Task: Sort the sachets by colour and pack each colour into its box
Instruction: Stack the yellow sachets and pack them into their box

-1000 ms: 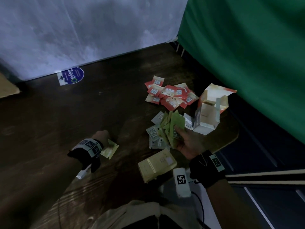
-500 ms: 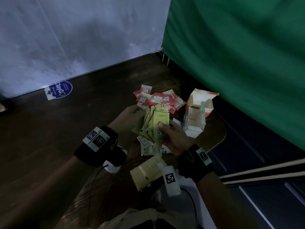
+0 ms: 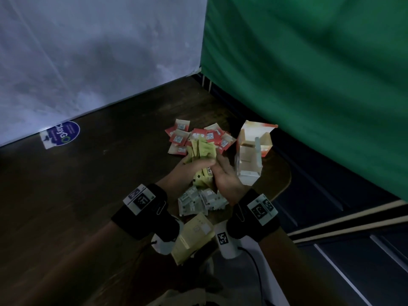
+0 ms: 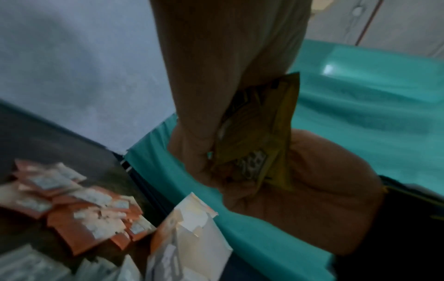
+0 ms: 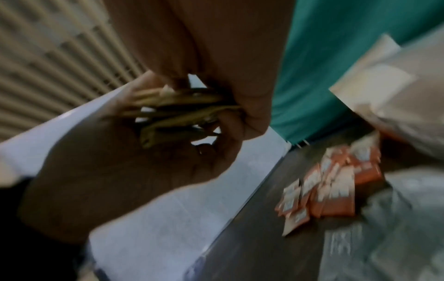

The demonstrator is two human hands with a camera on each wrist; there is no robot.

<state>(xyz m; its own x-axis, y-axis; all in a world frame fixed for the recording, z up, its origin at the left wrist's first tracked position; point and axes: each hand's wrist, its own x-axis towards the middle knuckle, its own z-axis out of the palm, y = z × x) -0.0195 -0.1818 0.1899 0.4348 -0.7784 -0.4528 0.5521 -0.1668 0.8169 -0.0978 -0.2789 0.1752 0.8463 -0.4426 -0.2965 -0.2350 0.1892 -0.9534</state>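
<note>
Both hands meet over the table around a stack of yellow sachets (image 3: 202, 151). My left hand (image 3: 194, 165) wraps its fingers over the stack from the left, and my right hand (image 3: 223, 175) grips it from the right. The stack's edges show in the left wrist view (image 4: 254, 136) and the right wrist view (image 5: 177, 112). Red sachets (image 3: 198, 138) lie in a pile just beyond the hands. White-green sachets (image 3: 198, 200) lie under my wrists. A yellow box (image 3: 194, 237) lies flat near my body. The red-and-white box (image 3: 251, 157) stands with its flaps up at the right.
The dark wooden table (image 3: 88, 184) ends in a rounded edge at the right, just past the red-and-white box. A green cloth (image 3: 309, 74) hangs behind it. A blue round sticker (image 3: 64, 134) lies far left by the white wall.
My left hand, which held one yellow sachet at the left, came over and joined the right hand on the yellow stack. The stack has been lifted slightly towards the red pile.
</note>
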